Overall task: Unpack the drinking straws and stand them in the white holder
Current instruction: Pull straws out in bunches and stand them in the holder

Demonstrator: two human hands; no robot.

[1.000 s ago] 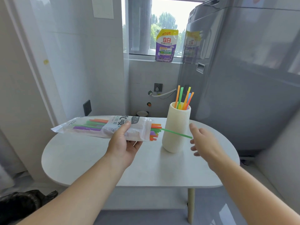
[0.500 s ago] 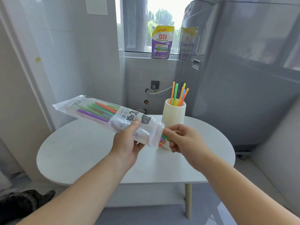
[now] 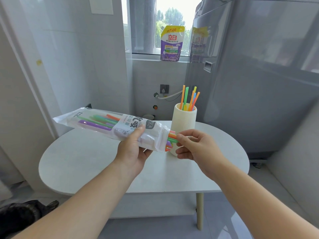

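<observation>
— White desk (image 3: 86, 161), and what was above it?
— A plastic straw packet (image 3: 107, 123), gripped by the left hand (image 3: 133, 152), just beside the white holder (image 3: 184, 118) on the desk with upright straws (image 3: 185, 97) inside. The right hand (image 3: 198, 147) pinched a green straw (image 3: 172, 139) at the packet's open end.

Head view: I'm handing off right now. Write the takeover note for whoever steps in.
Left hand grips the clear plastic straw packet mid-length, above the round white table.
Right hand pinches the end of a green straw poking from the packet's open mouth.
Done: several coloured straws stand in the white ribbed holder on the table.
Left: draw out the green straw, stand it in the holder, then the packet's rest.
</observation>
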